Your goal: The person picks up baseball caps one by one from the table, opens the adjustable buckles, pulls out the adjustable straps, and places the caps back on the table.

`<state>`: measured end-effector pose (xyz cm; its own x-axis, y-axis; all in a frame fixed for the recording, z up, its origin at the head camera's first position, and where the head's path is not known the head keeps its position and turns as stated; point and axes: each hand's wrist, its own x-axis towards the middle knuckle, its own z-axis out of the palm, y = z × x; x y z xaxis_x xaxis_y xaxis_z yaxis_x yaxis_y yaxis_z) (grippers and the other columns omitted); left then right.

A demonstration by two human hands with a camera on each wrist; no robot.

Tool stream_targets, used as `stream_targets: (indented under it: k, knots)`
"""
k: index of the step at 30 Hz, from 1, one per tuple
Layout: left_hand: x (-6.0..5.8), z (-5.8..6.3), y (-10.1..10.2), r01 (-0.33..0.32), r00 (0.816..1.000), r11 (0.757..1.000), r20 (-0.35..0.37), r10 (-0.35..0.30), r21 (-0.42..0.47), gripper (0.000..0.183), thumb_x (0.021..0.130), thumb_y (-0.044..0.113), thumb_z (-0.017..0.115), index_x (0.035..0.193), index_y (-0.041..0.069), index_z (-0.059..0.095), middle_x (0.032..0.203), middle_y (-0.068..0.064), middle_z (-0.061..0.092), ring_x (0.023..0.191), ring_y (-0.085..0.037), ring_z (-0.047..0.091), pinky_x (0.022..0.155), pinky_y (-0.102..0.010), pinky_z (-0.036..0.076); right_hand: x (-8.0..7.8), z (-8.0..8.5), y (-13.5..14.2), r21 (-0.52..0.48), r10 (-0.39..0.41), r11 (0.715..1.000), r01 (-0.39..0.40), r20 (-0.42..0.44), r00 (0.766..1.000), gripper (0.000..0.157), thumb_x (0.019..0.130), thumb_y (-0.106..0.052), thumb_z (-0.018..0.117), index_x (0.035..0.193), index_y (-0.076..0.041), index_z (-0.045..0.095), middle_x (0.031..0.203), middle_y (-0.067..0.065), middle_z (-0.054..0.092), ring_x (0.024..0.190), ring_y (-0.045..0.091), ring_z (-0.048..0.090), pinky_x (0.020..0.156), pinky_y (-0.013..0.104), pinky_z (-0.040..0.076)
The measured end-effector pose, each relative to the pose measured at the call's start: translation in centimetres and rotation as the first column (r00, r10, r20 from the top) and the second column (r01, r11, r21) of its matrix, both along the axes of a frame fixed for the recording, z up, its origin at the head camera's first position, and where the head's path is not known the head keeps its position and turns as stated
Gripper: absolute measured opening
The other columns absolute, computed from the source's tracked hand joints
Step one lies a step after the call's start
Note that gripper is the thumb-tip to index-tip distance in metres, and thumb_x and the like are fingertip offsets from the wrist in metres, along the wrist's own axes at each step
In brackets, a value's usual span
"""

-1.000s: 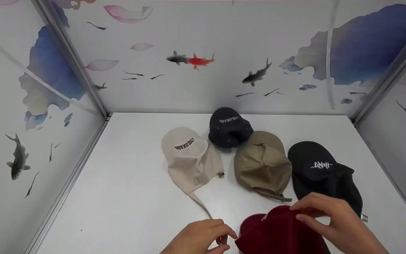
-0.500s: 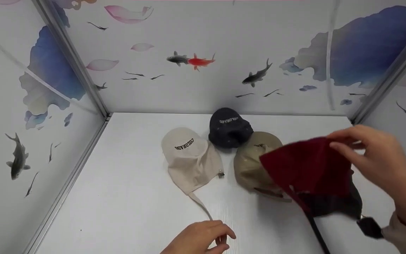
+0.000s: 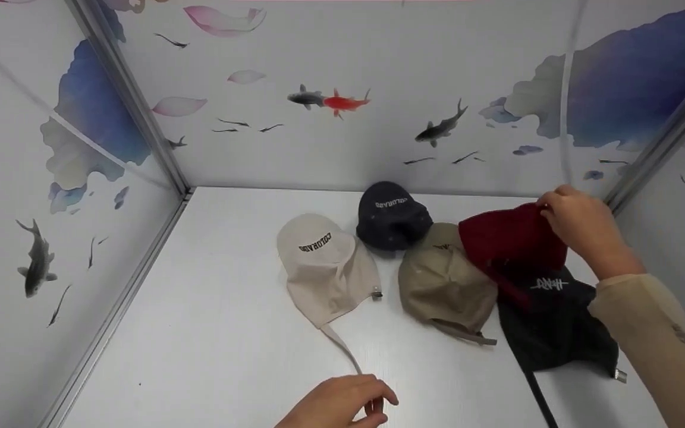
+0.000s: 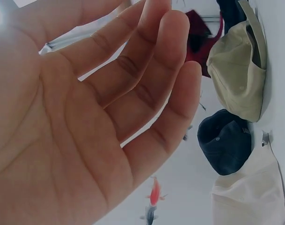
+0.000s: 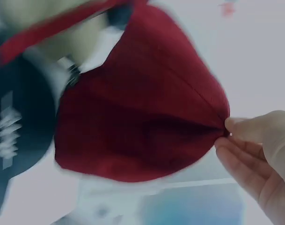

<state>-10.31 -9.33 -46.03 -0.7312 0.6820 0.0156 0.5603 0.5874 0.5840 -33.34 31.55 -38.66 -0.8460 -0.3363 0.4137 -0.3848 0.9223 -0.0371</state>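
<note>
My right hand (image 3: 583, 223) pinches a dark red cap (image 3: 512, 235) by its top between thumb and fingertips. The red cap hangs over the far end of the black cap (image 3: 556, 321), beside the olive cap (image 3: 446, 282). In the right wrist view the red cap (image 5: 142, 103) spreads out from the pinching fingertips, its strap trailing at upper left. Near the table's front, my left hand (image 3: 342, 401) holds nothing, its fingers loosely bent. The end of the beige cap's strap (image 3: 342, 345) passes close to it; whether they touch I cannot tell.
A beige cap (image 3: 324, 261) lies left of the olive one, and a navy cap (image 3: 393, 214) sits behind them near the back wall. Printed panels (image 3: 342, 142) enclose the white table (image 3: 200, 309) at the back and both sides.
My right hand has lifted the red cap from the table's front and carried it away from me, over the black cap. The left hand has let go of it and stays low.
</note>
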Motion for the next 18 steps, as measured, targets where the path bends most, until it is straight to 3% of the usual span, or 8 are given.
stream_targets:
  k: [6,13,18]
  knots:
    - [-0.2,-0.3,0.1,0.007,1.0,1.0,0.006,-0.007,-0.012,0.017,0.096,0.019,0.064,0.112,0.021,0.068,0.092,0.015,0.066,0.083,0.01,0.057,0.075,-0.008,0.044,-1.6,-3.5,0.8,0.108,-0.04,0.994,0.028,0.105,0.994,0.013,0.089,0.003,0.065,0.1,0.007,0.068,0.094,0.027,0.061,0.077,0.044,0.063,0.07,0.056,0.053]
    - [-0.3,-0.3,0.3,0.003,0.999,0.999,0.042,-0.001,-0.033,0.016,0.096,0.02,0.064,0.112,0.022,0.068,0.092,0.015,0.066,0.083,0.009,0.057,0.075,-0.009,0.045,-2.3,-5.5,1.0,0.11,-0.04,0.993,0.032,0.069,0.997,0.01,0.09,0.007,0.061,0.096,0.008,0.068,0.09,0.028,0.061,0.074,0.044,0.063,0.067,0.056,0.054]
    - [-0.2,-0.4,0.3,0.0,0.999,1.0,0.034,0.001,-0.027,0.016,0.096,0.02,0.064,0.112,0.022,0.068,0.092,0.015,0.066,0.083,0.009,0.057,0.076,-0.009,0.046,-2.8,-6.8,1.5,0.113,-0.057,0.992,0.047,0.09,0.994,0.011,0.092,0.008,0.056,0.096,0.009,0.066,0.091,0.03,0.059,0.073,0.045,0.062,0.066,0.057,0.054]
